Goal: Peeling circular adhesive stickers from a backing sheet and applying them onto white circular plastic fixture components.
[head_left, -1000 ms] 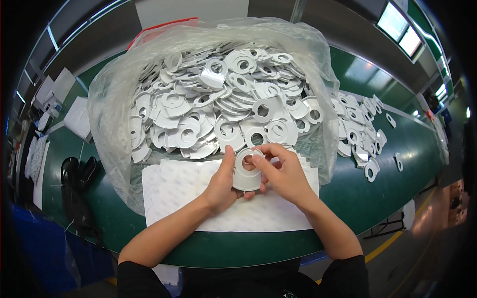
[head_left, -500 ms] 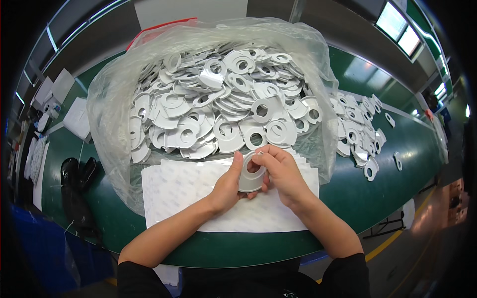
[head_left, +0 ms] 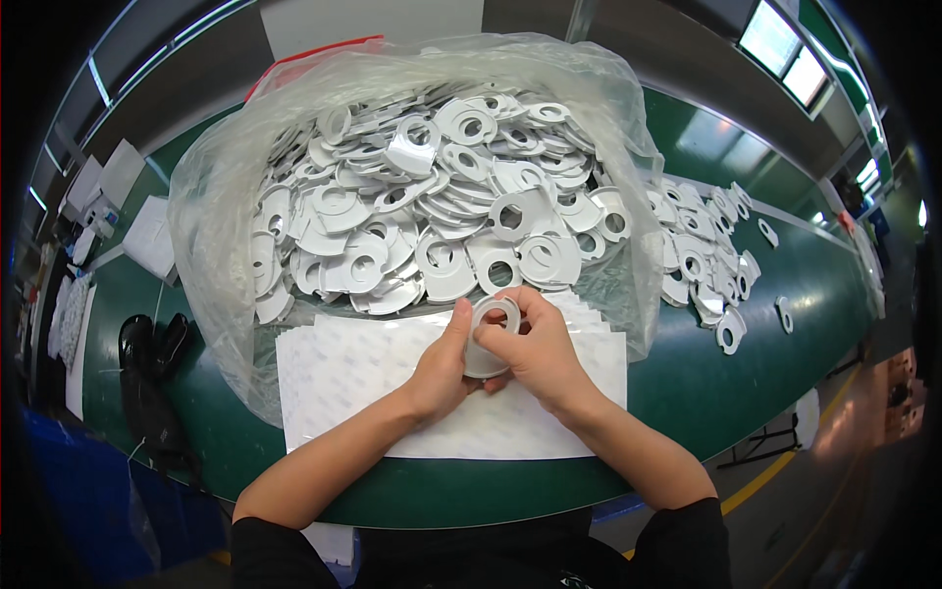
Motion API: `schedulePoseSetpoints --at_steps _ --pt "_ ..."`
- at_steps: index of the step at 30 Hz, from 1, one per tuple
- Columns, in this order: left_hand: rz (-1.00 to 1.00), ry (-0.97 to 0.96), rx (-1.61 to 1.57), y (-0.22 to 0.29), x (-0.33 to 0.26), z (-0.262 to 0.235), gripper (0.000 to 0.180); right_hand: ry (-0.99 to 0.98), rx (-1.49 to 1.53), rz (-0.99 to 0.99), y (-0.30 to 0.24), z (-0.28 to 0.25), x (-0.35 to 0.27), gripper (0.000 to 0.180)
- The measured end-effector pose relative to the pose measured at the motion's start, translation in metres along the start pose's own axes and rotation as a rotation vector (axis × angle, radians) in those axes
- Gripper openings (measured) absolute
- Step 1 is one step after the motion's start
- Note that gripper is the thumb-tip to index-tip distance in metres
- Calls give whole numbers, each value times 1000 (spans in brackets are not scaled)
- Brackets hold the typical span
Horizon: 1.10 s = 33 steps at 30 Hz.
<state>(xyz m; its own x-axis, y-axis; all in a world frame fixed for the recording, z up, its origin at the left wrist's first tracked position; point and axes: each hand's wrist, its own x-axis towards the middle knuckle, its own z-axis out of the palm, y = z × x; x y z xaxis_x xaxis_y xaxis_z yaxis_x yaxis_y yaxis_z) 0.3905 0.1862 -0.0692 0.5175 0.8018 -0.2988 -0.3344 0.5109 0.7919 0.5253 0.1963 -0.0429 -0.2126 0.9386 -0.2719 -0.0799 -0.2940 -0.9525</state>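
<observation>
Between both hands, above the stack of white sheets (head_left: pixel 353 393), is a light grey ring-shaped plastic part (head_left: pixel 481 365) with a round hole. My left hand (head_left: pixel 444 365) grips its left side, thumb along the edge and fingers partly hidden underneath. My right hand (head_left: pixel 538 346) is closed on the right side, with its thumb across the hole and its index finger at the upper rim. Just beyond my hands, a large heap of similar grey parts (head_left: pixel 446 265) lies in an opened clear plastic bag (head_left: pixel 211 216).
A smaller pile of the parts (head_left: pixel 693 265) lies on the green table (head_left: pixel 756 363) at the right, with a few loose ones nearby. At the left are a black object like a glove or sleeve (head_left: pixel 147 393) and a white box (head_left: pixel 152 239).
My right thumb has moved from the part's upper right rim down and left across its hole. The left hand keeps its grip, nearly still.
</observation>
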Motion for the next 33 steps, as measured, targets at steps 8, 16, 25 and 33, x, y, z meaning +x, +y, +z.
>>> schedulePoseSetpoints --at_steps 8,16,25,33 --pt "-45 91 -130 8 -1 2 62 -11 -25 -113 -4 -2 -3 23" --pt "-62 -6 -136 12 -1 -2 61 -89 -78 -79 -2 -18 3 28" --pt "-61 -33 -246 11 -2 -7 59 -128 -185 -265 -5 -35 9 15" --pt "340 145 967 81 -29 -16 39 313 450 -445 -40 -101 10 19"
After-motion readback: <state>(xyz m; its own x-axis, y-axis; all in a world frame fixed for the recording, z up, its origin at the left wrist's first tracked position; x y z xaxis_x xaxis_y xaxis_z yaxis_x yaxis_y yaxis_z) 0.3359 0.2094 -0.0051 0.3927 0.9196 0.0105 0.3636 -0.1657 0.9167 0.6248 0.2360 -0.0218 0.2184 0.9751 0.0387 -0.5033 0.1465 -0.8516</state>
